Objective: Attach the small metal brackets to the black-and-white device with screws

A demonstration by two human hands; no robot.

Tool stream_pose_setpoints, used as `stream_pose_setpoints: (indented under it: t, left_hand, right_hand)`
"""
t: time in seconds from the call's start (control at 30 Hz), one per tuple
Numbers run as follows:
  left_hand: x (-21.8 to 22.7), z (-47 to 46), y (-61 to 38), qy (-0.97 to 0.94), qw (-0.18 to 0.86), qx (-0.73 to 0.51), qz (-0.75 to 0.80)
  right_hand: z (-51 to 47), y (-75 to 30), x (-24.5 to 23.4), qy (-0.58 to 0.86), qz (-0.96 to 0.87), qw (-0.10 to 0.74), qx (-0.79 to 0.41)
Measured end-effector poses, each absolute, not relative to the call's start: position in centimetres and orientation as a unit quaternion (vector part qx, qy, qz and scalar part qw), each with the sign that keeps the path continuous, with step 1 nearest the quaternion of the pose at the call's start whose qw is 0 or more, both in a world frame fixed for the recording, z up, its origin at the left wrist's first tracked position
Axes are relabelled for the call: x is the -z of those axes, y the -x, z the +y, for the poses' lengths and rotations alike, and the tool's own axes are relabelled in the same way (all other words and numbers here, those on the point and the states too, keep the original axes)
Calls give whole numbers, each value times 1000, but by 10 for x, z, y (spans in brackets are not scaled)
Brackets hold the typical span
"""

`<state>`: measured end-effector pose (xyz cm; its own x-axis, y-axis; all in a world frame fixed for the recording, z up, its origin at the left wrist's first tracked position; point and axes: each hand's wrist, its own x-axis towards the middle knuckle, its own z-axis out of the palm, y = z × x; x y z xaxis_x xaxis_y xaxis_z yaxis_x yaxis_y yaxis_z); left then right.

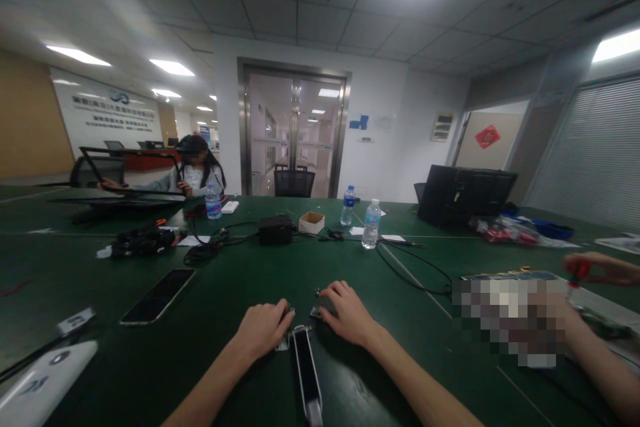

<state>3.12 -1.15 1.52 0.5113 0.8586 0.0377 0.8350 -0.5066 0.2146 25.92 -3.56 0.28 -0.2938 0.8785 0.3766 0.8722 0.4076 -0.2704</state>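
On the green table, my left hand (263,328) is closed, its thumb and fingers pinching a small metal part (283,345) that is mostly hidden under them. Across from it, my right hand (349,315) curls its fingers over another small metal part (315,311), whose left edge shows past the fingertips. Between the two hands lies a narrow long piece (307,365) with a silver rim and a dark face, its far end close to both hands. The exact kind of these parts is too small to make out.
A phone (159,297) lies left, a white device (47,383) nearer. Ahead are cables (205,250), a black box (277,230), a small open carton (311,223) and water bottles (371,225). A co-worker's hands work at right with a red screwdriver (577,272); another person holds a black frame (133,190).
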Motion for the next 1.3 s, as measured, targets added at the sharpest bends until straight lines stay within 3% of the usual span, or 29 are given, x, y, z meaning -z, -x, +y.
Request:
stream_pose_setpoints:
  t: [0.17, 0.37, 0.73, 1.3]
  left_hand:
    - [-21, -16, -30, -867, 117, -71, 478]
    - [-22, -20, -29, -885, 108, -32, 451]
    - [-41, -29, -28, -901, 124, -20, 415]
    - [-30, -19, -28, -893, 113, -43, 433]
  right_hand:
    - [-33, -261, 2, 564, -806, 177, -26]
    - [-34, -259, 2, 549, -819, 162, -40]
    - [-34, -260, -7, 554, -809, 193, -30]
    - [-45, -263, -19, 471, -842, 203, -168]
